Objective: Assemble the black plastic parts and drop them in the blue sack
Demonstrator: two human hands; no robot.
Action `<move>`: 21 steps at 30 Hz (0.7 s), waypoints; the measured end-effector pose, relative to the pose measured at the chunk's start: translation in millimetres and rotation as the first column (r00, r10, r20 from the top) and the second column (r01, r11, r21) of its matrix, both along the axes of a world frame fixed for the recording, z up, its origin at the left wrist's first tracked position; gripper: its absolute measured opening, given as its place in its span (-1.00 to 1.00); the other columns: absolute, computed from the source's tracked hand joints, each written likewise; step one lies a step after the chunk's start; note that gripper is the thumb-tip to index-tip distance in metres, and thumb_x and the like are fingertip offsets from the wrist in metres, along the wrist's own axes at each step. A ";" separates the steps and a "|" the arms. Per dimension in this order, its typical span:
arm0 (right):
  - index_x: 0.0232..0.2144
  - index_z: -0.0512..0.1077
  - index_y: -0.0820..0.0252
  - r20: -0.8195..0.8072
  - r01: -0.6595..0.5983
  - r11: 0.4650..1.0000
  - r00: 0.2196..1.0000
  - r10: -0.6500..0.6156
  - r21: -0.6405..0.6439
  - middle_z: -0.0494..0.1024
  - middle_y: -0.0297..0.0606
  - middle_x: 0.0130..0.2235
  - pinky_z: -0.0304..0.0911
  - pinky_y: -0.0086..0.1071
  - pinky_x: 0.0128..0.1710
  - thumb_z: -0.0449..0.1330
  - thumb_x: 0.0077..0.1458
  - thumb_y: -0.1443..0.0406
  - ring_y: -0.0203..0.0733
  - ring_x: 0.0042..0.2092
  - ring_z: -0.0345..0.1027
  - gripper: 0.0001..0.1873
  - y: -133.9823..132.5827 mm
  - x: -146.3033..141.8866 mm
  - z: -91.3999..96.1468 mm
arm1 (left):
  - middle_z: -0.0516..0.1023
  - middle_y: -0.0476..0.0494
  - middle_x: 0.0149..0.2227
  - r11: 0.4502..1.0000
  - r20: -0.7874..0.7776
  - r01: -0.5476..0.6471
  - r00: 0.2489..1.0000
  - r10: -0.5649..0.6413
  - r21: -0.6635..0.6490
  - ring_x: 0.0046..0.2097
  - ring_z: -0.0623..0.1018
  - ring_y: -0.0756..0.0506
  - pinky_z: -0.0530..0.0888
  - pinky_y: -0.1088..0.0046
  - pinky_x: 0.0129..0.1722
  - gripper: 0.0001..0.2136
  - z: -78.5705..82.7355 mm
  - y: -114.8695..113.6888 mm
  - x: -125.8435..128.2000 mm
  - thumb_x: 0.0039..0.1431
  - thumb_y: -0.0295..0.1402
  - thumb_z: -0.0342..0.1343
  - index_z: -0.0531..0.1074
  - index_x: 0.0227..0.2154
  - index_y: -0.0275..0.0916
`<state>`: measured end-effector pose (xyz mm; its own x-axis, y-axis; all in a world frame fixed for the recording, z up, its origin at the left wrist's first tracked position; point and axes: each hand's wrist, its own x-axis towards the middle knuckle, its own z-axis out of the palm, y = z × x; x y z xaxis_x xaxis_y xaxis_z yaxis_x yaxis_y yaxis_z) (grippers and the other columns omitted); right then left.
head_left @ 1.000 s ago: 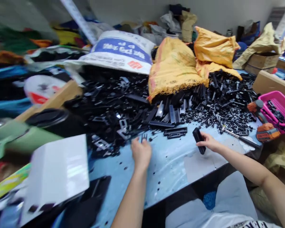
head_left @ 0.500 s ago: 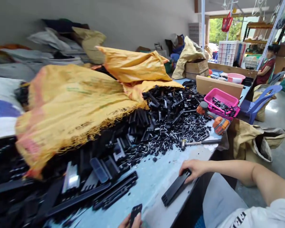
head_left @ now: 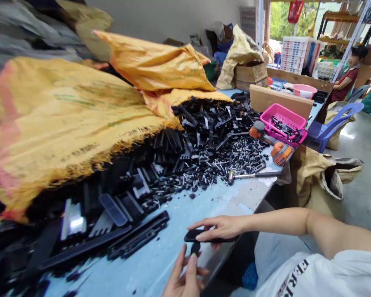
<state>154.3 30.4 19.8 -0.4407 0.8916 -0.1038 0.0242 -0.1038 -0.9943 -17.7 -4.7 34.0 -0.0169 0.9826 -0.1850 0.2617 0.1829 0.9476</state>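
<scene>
My right hand (head_left: pixel 224 227) is closed around a long black plastic piece (head_left: pixel 190 236), held nearly level over the table's front edge. Just below its near end, my left hand (head_left: pixel 185 274) pinches a small black plastic part (head_left: pixel 196 248) between thumb and fingers. The two pieces are very close together; I cannot tell whether they touch. To the left on the light blue tabletop (head_left: pixel 142 264) lie long black slotted strips (head_left: pixel 139 237). A heap of black plastic parts (head_left: pixel 200 123) with small screws or pins (head_left: pixel 216 165) spreads behind them.
A hammer (head_left: pixel 253 175) and an orange cordless drill (head_left: pixel 280 152) lie near the right edge, beside a pink basket (head_left: pixel 284 117) of parts. Yellow woven sacks (head_left: pixel 71 107) cover the pile's back. An open sack (head_left: pixel 315 177) stands right of the table. A person (head_left: pixel 348 78) sits further back.
My right hand has moved left and turned the long black piece from slanting to nearly level. The left hand has risen toward it with its small part. The view has shifted slightly.
</scene>
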 end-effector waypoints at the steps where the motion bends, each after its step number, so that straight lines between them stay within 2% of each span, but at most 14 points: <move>1: 0.21 0.11 -0.05 -0.058 -0.022 0.998 0.998 0.019 -0.051 0.39 -0.40 -0.24 0.26 -0.56 -0.52 0.11 0.13 0.04 -0.51 -0.56 0.25 -0.38 -4.8 1.1 3.7 | 0.41 0.06 -0.57 1.000 -0.005 -0.011 1.000 0.011 0.018 -0.67 0.26 0.08 0.28 0.53 -0.68 -0.18 1.4 -2.3 4.8 -0.19 0.16 0.12 0.30 0.12 -0.26; 4: 0.19 0.17 0.03 -0.101 0.036 0.996 0.994 -0.045 -0.081 0.43 -0.35 -0.22 0.29 -0.55 -0.51 0.15 0.06 0.00 -0.49 -0.52 0.27 -0.32 -20.3 8.1 12.5 | 0.49 -0.04 -0.41 0.997 -0.028 -0.005 1.000 0.008 0.078 -0.64 0.29 0.10 0.29 0.54 -0.66 -0.28 6.3 -6.0 19.5 -0.07 0.07 0.09 0.31 0.11 -0.27; 5: 0.18 0.19 0.07 -0.086 0.084 0.994 0.992 -0.089 -0.066 0.45 -0.32 -0.20 0.30 -0.54 -0.49 0.15 0.06 0.00 -0.47 -0.49 0.28 -0.33 -23.7 12.1 14.3 | 0.52 -0.09 -0.36 0.994 -0.044 0.048 0.998 -0.044 0.101 -0.61 0.32 0.08 0.34 0.51 -0.61 -0.33 7.4 -5.4 23.4 -0.03 0.04 0.07 0.33 0.09 -0.29; 7: 0.16 0.23 0.08 -0.021 0.127 0.992 0.992 -0.127 0.011 0.46 -0.28 -0.13 0.31 -0.53 -0.48 0.15 0.06 0.03 -0.46 -0.48 0.29 -0.36 -25.1 22.6 16.5 | 0.53 -0.15 -0.30 0.974 -0.116 0.138 0.986 -0.118 0.181 -0.50 0.42 0.01 0.42 0.47 -0.49 -0.48 8.1 -1.9 28.7 0.07 -0.04 0.03 0.42 0.01 -0.28; 9: 0.14 0.26 0.08 0.097 0.093 0.985 0.989 -0.107 0.145 0.46 -0.27 -0.09 0.34 -0.48 -0.41 0.16 0.07 0.07 -0.42 -0.44 0.32 -0.40 -20.6 33.7 17.6 | 0.53 -0.18 -0.27 0.937 -0.183 0.191 0.973 -0.141 0.292 -0.33 0.49 -0.06 0.46 0.41 -0.29 -0.60 7.4 1.4 31.2 0.14 -0.15 0.00 0.47 -0.06 -0.27; 12: 0.11 0.32 0.09 0.252 0.011 0.920 0.960 -0.119 0.392 0.48 -0.25 -0.07 0.33 -0.32 -0.14 0.16 0.08 0.12 -0.26 -0.20 0.39 -0.46 -12.4 45.4 19.4 | 0.50 -0.19 -0.28 0.887 -0.225 0.185 0.970 -0.094 0.424 -0.22 0.49 -0.07 0.44 0.38 -0.15 -0.66 5.4 0.0 34.8 0.19 -0.24 -0.02 0.47 -0.06 -0.29; 15: 0.10 0.32 0.11 0.285 -0.012 0.827 0.941 -0.180 0.563 0.49 -0.21 -0.07 0.25 -0.22 0.01 0.15 0.10 0.12 -0.17 -0.05 0.35 -0.48 -10.0 46.7 19.3 | 0.46 -0.16 -0.29 0.852 -0.208 0.122 0.978 -0.016 0.510 -0.25 0.48 -0.03 0.45 0.43 -0.20 -0.67 2.7 -5.7 42.4 0.23 -0.27 -0.04 0.44 -0.03 -0.27; 18: 0.11 0.31 0.12 0.220 0.047 0.788 0.948 -0.228 0.614 0.49 -0.17 -0.09 0.31 -0.27 -0.05 0.13 0.13 0.10 -0.21 -0.12 0.38 -0.48 -12.9 37.1 14.9 | 0.43 -0.15 -0.29 0.790 -0.155 0.030 0.984 0.083 0.612 -0.25 0.47 -0.02 0.45 0.45 -0.22 -0.69 0.1 -7.5 52.6 0.25 -0.31 -0.04 0.42 -0.01 -0.25; 21: 0.16 0.24 0.09 0.110 0.192 0.816 0.949 -0.297 0.546 0.46 -0.20 -0.16 0.38 -0.42 -0.36 0.04 0.19 0.09 -0.38 -0.42 0.34 -0.48 -18.6 21.1 8.4 | 0.43 -0.18 -0.25 0.735 -0.085 -0.094 0.976 0.202 0.671 -0.23 0.47 -0.02 0.45 0.45 -0.23 -0.69 0.0 -3.7 58.3 0.26 -0.35 -0.06 0.41 0.00 -0.26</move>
<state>175.4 11.7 28.2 -0.2208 0.9096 0.3519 0.2530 0.4018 -0.8801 40.6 -8.3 34.0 -0.1453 0.8388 0.5247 0.4257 -0.4257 0.7985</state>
